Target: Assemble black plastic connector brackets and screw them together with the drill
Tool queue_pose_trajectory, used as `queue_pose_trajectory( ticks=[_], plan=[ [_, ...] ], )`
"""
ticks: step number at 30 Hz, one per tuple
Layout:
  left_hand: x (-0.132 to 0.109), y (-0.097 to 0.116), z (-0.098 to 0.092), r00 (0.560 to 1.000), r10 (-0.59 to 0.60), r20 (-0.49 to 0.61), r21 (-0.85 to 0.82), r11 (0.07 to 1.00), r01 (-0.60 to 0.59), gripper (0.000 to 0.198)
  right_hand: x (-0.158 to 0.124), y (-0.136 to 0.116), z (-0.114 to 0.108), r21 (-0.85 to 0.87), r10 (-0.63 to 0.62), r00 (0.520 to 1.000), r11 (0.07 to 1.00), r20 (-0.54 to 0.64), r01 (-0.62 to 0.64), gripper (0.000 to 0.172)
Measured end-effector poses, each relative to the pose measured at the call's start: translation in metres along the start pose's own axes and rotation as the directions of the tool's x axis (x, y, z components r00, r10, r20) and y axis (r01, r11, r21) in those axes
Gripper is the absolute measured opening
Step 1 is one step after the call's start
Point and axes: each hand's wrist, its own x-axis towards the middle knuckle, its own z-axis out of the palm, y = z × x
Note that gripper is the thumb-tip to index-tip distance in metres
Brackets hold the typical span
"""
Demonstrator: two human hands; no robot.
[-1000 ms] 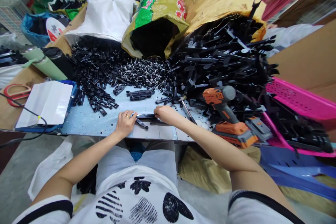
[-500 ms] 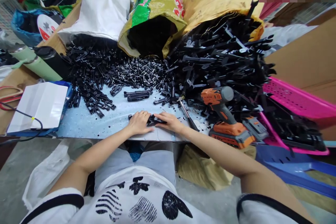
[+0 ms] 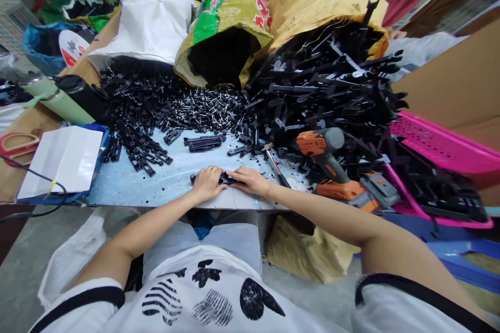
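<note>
1. At the near edge of the light-blue surface (image 3: 117,182), a dark part (image 3: 224,176) is held low between both hands, one end showing past the left.
2. By the left hand (image 3: 208,182), it is gripped from above, with the fingers bent over it and the thumb laid along the near side.
3. By the right hand (image 3: 250,181), its other end is pinched, the fingers and thumb closed on it with little gap.
4. Just beyond the hands, a small stack of black pieces (image 3: 205,142) is laid flat; behind it, loose pins (image 3: 213,109) are heaped.
5. To the right, a hammer (image 3: 275,164) and an orange power tool (image 3: 326,158) are placed near a tangled pile of long black parts (image 3: 324,88).
6. On the left, a folded white sheet (image 3: 60,161) is set near red-handled scissors (image 3: 17,148).
</note>
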Motion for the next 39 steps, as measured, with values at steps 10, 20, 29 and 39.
queue_pose_trajectory(
  ticks=[10, 20, 29, 39],
  plan=[
    [-0.006, 0.002, -0.009, 0.997, 0.075, 0.003, 0.093, 0.993, -0.075, 0.047, 0.001, -0.003, -0.013, -0.306, 0.118, 0.980, 0.950, 0.160, -0.064, 0.052],
    [-0.064, -0.002, -0.077, 0.882, 0.343, -0.321, -0.284, 0.854, -0.436, 0.059, 0.019, -0.099, -0.087, 0.124, -0.171, 0.984, 0.978, 0.043, 0.165, 0.058],
    [-0.084, 0.063, -0.077, 0.674, -0.026, -0.738, -0.542, 0.618, -0.569, 0.057, 0.064, -0.162, 0.009, 0.478, 0.357, 0.707, 0.878, -0.610, -0.030, 0.076],
    [0.033, -0.037, -0.017, 0.959, -0.098, -0.264, 0.063, 0.991, 0.119, 0.070, 0.094, 0.022, -0.045, 0.346, 0.469, 0.197, 0.824, -0.861, -0.450, 0.035]
  ],
)
